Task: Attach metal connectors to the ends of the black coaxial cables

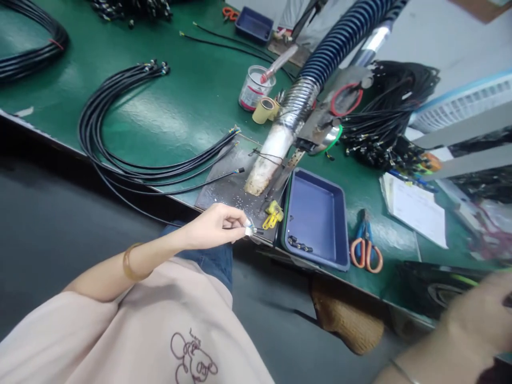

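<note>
My left hand [222, 225] is closed in a pinch at the table's front edge. Between thumb and fingers it holds the end of a black cable, whose thin wires and small dark connector [258, 231] stick out to the right. Beside that end are a yellow clip-like piece [272, 215] and a blue tray [320, 213] with several small black connectors [300, 244] in it. Far to the right, my right hand [482, 314] is smeared by motion near a dark object [424, 288]; its fingers do not show clearly.
Looped black cables [94, 117] lie on the green table [192, 90]. A ribbed hose [344, 40] slants down over a grey plate [224, 186]. Orange-handled pliers [365, 248], papers [416, 208], a tub [256, 88] and a cable bundle [396, 101] stand around.
</note>
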Available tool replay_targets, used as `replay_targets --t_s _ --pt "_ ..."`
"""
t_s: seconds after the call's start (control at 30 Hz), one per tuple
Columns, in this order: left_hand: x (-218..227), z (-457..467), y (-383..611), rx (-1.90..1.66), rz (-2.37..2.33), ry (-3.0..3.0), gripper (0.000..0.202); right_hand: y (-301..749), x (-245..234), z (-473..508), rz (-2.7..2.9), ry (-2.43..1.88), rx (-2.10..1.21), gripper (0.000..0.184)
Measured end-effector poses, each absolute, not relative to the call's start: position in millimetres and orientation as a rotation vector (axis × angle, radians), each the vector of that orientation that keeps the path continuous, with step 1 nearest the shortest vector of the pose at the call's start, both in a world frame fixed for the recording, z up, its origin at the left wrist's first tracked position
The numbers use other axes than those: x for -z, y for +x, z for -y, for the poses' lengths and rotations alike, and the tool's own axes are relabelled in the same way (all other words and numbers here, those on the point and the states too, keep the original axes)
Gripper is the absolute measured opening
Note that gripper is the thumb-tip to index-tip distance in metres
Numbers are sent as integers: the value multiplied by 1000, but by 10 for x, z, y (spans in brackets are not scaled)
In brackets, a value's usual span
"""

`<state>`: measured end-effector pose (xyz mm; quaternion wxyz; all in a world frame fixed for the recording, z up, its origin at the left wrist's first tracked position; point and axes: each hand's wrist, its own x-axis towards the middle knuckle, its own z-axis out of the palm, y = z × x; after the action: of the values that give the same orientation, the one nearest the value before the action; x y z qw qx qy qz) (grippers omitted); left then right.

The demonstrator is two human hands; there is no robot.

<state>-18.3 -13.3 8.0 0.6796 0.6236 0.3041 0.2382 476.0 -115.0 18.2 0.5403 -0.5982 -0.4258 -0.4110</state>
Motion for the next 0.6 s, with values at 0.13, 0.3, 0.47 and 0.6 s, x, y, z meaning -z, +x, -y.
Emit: replay_targets --t_s 0.13,0.3,0.47,0.6 --pt "-76 78 -150 -500 -667 1177 10 3314 -183 1071 1331 -1526 788 33" --pt "-112 67 -143 -502 -661 1140 5 2038 -100 1147 2007 -1458 115 27" --pt "-108 58 -147 -510 -653 1156 5 1870 -8 1138 2017 -1476 141 3" --pt "-97 57 -132 -509 -650 1151 3 1861 -18 1148 2006 -1528 118 8"
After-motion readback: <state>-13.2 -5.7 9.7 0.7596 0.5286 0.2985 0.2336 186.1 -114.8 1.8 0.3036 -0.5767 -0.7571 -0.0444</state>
